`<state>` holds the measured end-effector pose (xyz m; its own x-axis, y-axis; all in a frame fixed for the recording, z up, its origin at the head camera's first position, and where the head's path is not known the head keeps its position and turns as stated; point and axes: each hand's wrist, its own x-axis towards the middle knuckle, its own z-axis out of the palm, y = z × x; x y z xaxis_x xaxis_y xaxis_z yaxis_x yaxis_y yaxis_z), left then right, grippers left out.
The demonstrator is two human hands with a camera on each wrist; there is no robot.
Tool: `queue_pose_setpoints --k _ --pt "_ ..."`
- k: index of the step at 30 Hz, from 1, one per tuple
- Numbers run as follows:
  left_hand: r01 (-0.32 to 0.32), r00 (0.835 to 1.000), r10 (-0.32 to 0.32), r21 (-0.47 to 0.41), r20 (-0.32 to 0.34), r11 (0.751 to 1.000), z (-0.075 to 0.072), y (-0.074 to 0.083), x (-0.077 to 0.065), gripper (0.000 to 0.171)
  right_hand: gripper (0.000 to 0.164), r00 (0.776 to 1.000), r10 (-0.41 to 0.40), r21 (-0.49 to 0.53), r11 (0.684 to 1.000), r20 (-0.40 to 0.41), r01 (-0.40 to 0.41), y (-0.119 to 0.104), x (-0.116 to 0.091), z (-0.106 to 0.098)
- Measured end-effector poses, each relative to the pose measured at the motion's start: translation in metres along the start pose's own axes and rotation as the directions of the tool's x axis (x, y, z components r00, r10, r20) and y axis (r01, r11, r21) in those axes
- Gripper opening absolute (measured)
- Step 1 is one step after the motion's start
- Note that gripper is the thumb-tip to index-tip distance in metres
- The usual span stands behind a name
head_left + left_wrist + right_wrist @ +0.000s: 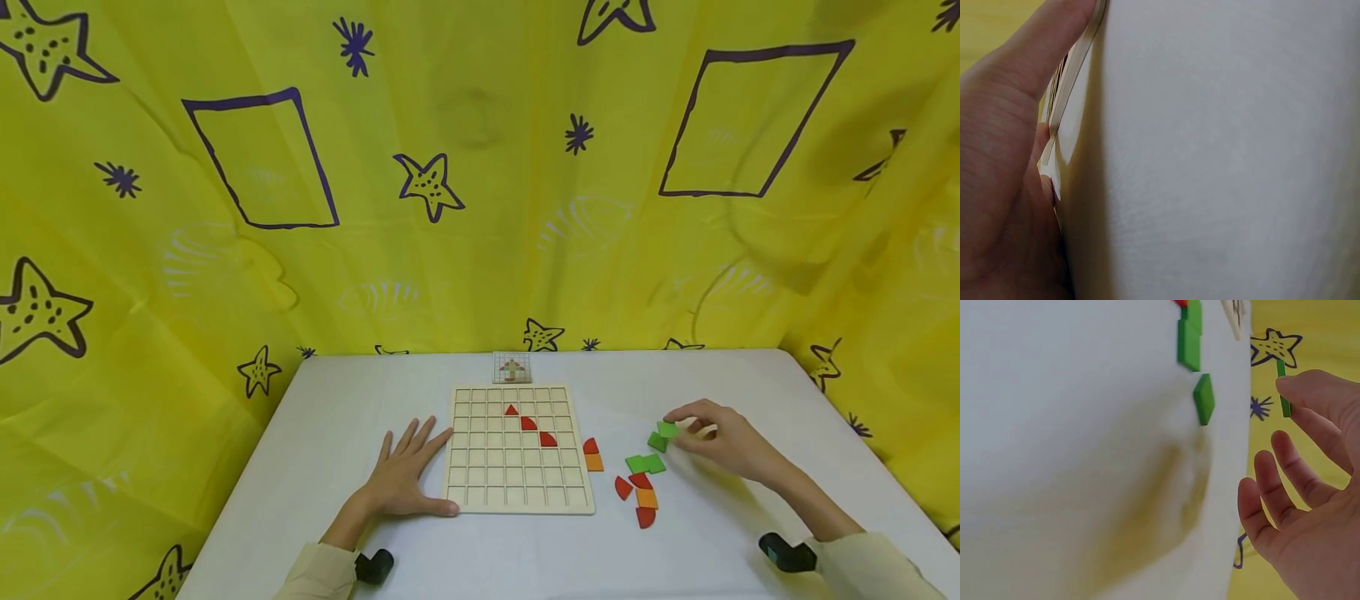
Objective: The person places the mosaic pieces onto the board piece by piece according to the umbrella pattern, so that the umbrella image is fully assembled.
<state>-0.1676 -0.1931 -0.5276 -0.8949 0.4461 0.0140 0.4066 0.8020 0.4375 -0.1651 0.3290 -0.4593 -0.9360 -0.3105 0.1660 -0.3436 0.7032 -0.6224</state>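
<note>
My right hand [723,437] is raised over the right side of the table, pinching a green square tile [667,429] between thumb and index finger; the other fingers are loosely bent. In the right wrist view the held tile [1284,394] appears edge-on, off the table. Just below it another green tile [657,442] lies flat. My left hand [405,479] rests with spread fingers beside the wooden grid board [517,497], its thumb at the lower left corner. On the board sit a red triangle [512,410] and two red quarter circles, one upper [528,424] and one lower [548,439].
Right of the board lie more green tiles [646,464], orange squares [594,462] and red quarter circles [623,488]. A small pattern card [512,367] is behind the board. A yellow patterned curtain [480,275] hangs behind the white table [360,387].
</note>
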Motion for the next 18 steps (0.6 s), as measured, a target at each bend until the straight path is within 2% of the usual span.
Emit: queue_pose_setpoints --k 6,13,18 --pt "0.011 1.0 -0.011 0.034 0.013 0.999 0.001 -0.002 0.0 0.122 0.027 0.999 -0.027 -0.006 1.0 -0.027 0.027 -0.011 0.013 -0.004" --pt "-0.011 1.0 0.011 -0.017 0.02 1.0 -0.009 0.008 -0.002 0.12 0.027 1.0 -0.019 0.017 1.0 -0.008 0.019 -0.021 0.023 -0.003" --pt "-0.009 0.999 0.01 -0.011 0.037 1.0 -0.013 0.012 -0.003 0.118 0.026 0.999 -0.034 0.035 0.999 -0.003 0.034 -0.027 0.03 0.002"
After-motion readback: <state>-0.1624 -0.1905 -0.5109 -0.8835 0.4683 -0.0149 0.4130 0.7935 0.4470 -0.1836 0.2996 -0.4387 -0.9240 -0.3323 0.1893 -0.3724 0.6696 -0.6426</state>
